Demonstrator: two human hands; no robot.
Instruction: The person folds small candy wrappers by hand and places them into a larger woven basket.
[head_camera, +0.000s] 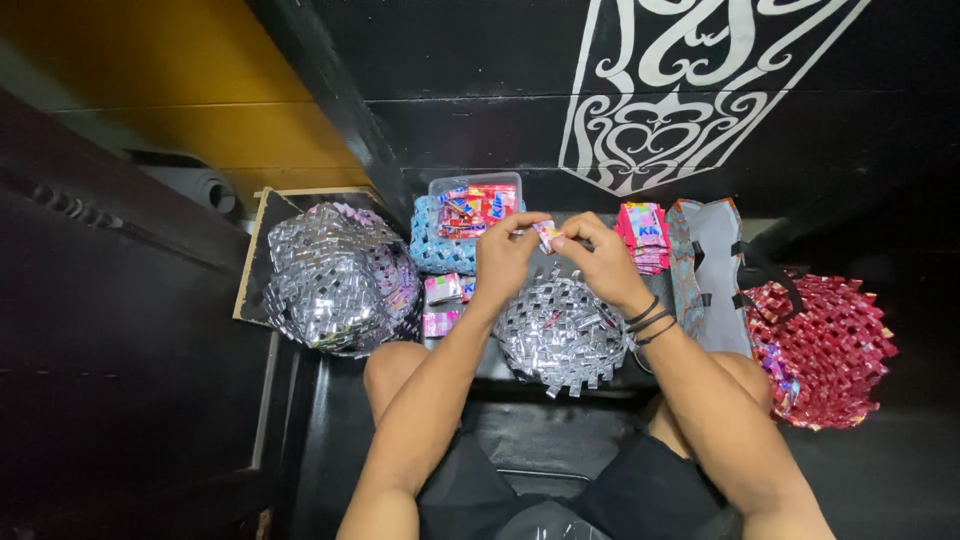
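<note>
A: Where's the folded wrapper strip (546, 236)?
B: I see it pinched between left hand (503, 262) and right hand (600, 262), both clenched on it, above the half-woven silver piece (560, 335); loose wrappers (643, 235) remain unwoven, I judge

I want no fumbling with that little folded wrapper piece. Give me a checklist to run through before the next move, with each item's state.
1. Both hands on the piece: the left hand and the right hand pinch the small folded wrapper piece between the fingertips. Ok.
2. Piece held over the work: it is above the silver woven piece that lies in front of the knees. Ok.
3. Supply near: the clear tub of red wrappers and the pink stack of wrappers lie close beyond the hands. Ok.
4. Fold finished: too small to see. Cannot tell.
5. Wrist bands clear of the weave: they sit just above its edge. Cannot tell.
</note>
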